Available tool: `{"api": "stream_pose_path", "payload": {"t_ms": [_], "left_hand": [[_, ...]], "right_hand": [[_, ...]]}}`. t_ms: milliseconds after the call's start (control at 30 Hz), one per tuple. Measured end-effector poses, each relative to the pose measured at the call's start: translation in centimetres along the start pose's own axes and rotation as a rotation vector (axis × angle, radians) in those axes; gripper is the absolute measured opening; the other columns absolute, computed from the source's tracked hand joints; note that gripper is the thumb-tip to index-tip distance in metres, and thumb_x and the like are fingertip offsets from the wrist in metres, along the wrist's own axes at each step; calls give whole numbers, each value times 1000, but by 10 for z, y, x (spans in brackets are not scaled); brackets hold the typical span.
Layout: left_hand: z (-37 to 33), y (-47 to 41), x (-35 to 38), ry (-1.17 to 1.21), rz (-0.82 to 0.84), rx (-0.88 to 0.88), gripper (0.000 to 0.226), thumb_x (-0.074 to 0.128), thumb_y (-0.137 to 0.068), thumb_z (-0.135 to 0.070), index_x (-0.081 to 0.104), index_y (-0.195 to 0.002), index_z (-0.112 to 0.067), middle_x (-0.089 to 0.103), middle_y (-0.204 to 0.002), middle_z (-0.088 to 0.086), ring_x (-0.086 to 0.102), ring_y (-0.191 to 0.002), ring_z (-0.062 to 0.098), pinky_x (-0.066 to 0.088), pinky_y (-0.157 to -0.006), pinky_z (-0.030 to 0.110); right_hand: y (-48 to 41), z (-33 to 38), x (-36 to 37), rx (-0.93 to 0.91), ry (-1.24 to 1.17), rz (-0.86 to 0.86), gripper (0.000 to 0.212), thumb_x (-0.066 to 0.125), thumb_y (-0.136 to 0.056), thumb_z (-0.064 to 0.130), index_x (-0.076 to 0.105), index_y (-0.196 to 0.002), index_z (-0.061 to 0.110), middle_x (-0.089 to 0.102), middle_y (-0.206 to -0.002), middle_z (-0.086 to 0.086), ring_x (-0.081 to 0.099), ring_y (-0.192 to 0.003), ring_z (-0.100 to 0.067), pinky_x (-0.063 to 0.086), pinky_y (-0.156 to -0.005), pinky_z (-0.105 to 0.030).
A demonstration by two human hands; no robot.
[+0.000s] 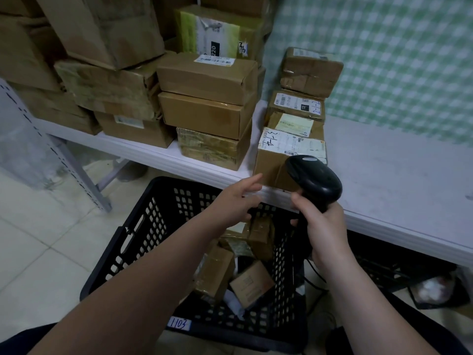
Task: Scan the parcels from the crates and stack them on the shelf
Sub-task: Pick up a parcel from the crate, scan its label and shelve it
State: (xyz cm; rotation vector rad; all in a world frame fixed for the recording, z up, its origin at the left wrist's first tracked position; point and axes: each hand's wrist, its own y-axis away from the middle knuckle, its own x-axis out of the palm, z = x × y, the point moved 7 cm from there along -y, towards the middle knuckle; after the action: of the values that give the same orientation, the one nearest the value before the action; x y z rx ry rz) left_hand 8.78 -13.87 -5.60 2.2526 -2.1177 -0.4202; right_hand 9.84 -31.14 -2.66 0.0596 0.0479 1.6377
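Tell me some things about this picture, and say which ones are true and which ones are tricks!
1. The right hand grips the black handheld scanner. True.
2. The black plastic crate is empty. False: small brown cardboard parcels lie in it.
3. The left hand holds a parcel. False: it holds nothing, and its fingers are open.
4. The white label on the crate reads 1103. True.
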Motion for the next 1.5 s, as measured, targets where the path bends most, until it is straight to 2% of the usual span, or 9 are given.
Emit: {"api": "stream_pose_path", "payload": {"t_ms": [200,367,433,500,633,867,1167,1333,1500], "left_hand": [[66,11,-45,41,-180,-165,27,58,-94,-14,63,-120,-18,67,-106,10,63,-86,17,53,-75,32],[159,29,-90,-116,-268,-419,28,56,-94,-12,61,-122,-10,64,-88,5,59,-73,17,48,-65,30],[193,36,-103,-186,-268,-521,27,56,-94,-13,62,-121,-9,62,-82,5,57,-69,18,46,-61,28],[223,40,-110,-315,-212,-615,29,56,-95,-18,60,-123,-11,64,-93,8,57,-75,19,45,-59,25],[267,37,-112,-468,-107,-748,47,54,-96,-22,47,-141,-9,50,-140,13,51,-122,27,42,-91,28],[313,8,-56,-572,129,-754,60,55,-95,-34,32,-146,-11,42,-146,11,45,-130,30,39,-105,37],[357,-4,-2,-691,198,-925,110,62,-83,-54,-15,-152,-15,11,-157,19,29,-139,37,32,-108,49],[353,-17,-5,-773,110,-884,111,70,-80,-43,-7,-152,-9,24,-153,14,36,-135,31,42,-102,44],[329,-15,-35,-402,-3,-844,110,79,-63,-50,23,-147,-7,37,-139,15,48,-123,32,49,-93,37]], "right_hand": [[18,-25,23,-49,163,193,29,75,-71,38,72,-95,23,73,-91,2,67,-89,-16,53,-80,-38],[23,-83,59,121,395,400,10,75,-81,22,71,-89,24,71,-86,6,64,-81,2,46,-71,-11],[23,-112,73,228,479,478,11,75,-81,25,69,-90,25,70,-86,8,62,-79,1,46,-65,-10],[19,-142,83,307,573,522,13,75,-78,31,69,-88,25,70,-83,5,64,-78,-9,52,-69,-27],[4,-199,93,441,797,527,42,63,-51,66,66,-80,36,71,-83,4,67,-86,-24,56,-81,-44],[-21,-277,98,681,938,494,63,57,-40,75,63,-90,37,68,-101,3,61,-106,-28,53,-89,-46],[-33,-304,92,738,927,447,77,53,-39,70,66,-99,24,69,-97,-7,60,-105,-29,54,-87,-46],[-32,-288,89,762,791,375,52,67,-53,56,66,-91,21,67,-96,-9,69,-81,-26,57,-71,-41],[-30,-263,84,748,620,346,18,72,-79,31,65,-93,22,67,-92,-5,66,-79,-24,48,-61,-29]]}}
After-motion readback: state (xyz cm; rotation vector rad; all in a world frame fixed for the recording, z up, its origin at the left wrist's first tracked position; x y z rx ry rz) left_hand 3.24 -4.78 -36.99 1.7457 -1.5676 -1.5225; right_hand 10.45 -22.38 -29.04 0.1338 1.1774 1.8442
